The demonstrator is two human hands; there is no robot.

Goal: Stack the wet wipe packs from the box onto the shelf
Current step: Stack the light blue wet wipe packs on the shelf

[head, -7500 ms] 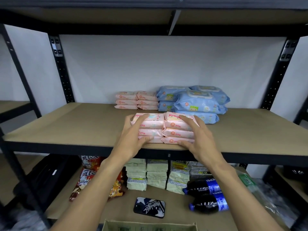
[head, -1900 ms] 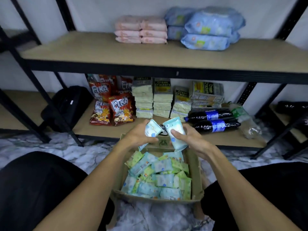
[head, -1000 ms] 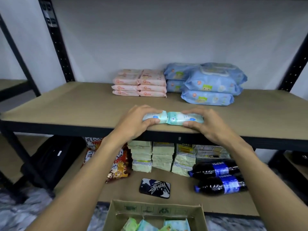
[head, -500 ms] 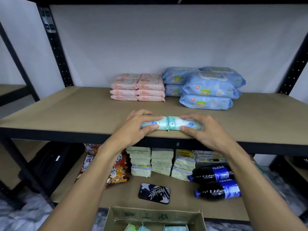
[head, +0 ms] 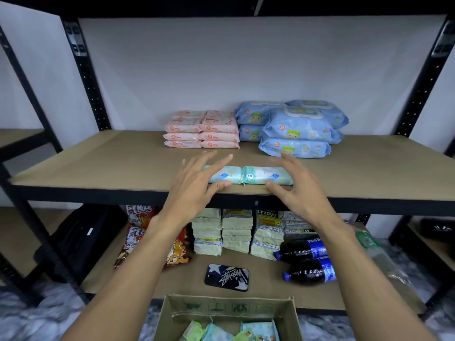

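Two pale teal wet wipe packs lie end to end near the front edge of the brown shelf board (head: 103, 163): the left pack (head: 226, 175) and the right pack (head: 267, 175). My left hand (head: 194, 183) hovers over the left pack's end with fingers spread and straight, its thumb by the pack's front. My right hand (head: 293, 185) is spread beside the right pack, thumb near its front edge. Neither hand grips a pack. Below, the cardboard box (head: 167, 316) holds several more teal and green packs (head: 258, 332).
Pink wipe packs (head: 202, 130) and large blue wipe packs (head: 295, 129) are stacked at the back of the same shelf. The lower shelf carries snack bags (head: 138, 232), cracker packs (head: 236, 230), two cola bottles (head: 307, 262) and a phone (head: 226, 276). Black uprights frame both sides.
My hands brought two teal packs up from the box and set them on the shelf. In the last half second both hands opened and lifted off the packs.
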